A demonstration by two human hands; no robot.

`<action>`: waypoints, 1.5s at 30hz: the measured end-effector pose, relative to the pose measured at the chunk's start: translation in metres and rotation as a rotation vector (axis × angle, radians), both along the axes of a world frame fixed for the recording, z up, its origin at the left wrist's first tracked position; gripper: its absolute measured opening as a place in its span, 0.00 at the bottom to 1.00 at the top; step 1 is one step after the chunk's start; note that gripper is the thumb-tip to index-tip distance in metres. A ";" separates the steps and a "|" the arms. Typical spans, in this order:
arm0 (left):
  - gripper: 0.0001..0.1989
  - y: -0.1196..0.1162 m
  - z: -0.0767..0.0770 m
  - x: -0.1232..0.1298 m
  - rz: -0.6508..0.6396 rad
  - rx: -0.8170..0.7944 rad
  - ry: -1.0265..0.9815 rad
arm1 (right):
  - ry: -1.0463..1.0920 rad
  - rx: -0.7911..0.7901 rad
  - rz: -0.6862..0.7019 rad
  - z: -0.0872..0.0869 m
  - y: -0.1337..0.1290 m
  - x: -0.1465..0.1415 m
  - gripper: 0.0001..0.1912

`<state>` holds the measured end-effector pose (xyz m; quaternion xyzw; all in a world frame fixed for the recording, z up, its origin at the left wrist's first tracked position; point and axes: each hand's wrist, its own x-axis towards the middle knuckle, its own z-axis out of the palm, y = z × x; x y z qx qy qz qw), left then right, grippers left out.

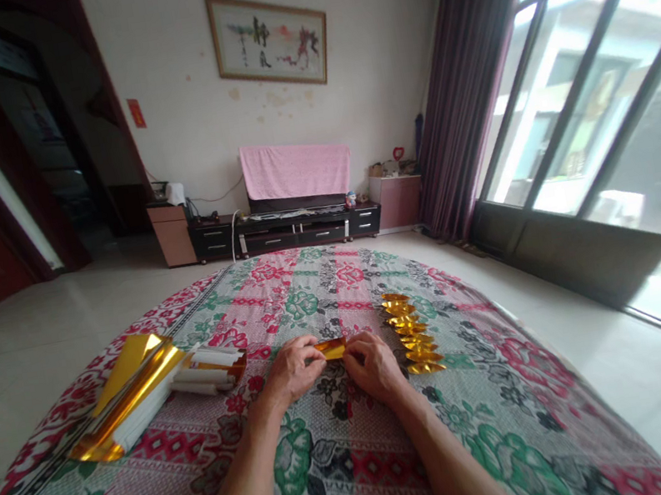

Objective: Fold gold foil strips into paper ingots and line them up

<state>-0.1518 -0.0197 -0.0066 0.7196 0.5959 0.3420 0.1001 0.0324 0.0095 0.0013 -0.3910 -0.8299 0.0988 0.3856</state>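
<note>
A small piece of gold foil paper [332, 349] lies between my two hands above the patterned tablecloth [314, 453]. My left hand [295, 367] pinches its left end between thumb and fingers. The right end is in the closed fingers of my right hand [373, 363]. Just right of that hand stands a row of several folded gold paper pieces [412, 333], pointed at their ends. Off to the left are larger gold foil sheets [154, 370], partly curled, with white undersides. Beside them lie rolled white-and-gold paper pieces [209, 373].
The cloth-covered table has a rounded far edge. Beyond it, a low black cabinet [302, 230] stands against the wall, with a pink cloth [297, 168] draped over something on it. A dark curtain [459, 74] and large windows are on the right, a doorway on the left.
</note>
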 end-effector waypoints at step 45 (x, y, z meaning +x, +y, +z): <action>0.09 0.004 -0.002 0.005 0.125 -0.001 -0.024 | 0.005 -0.047 -0.080 -0.005 0.001 -0.001 0.08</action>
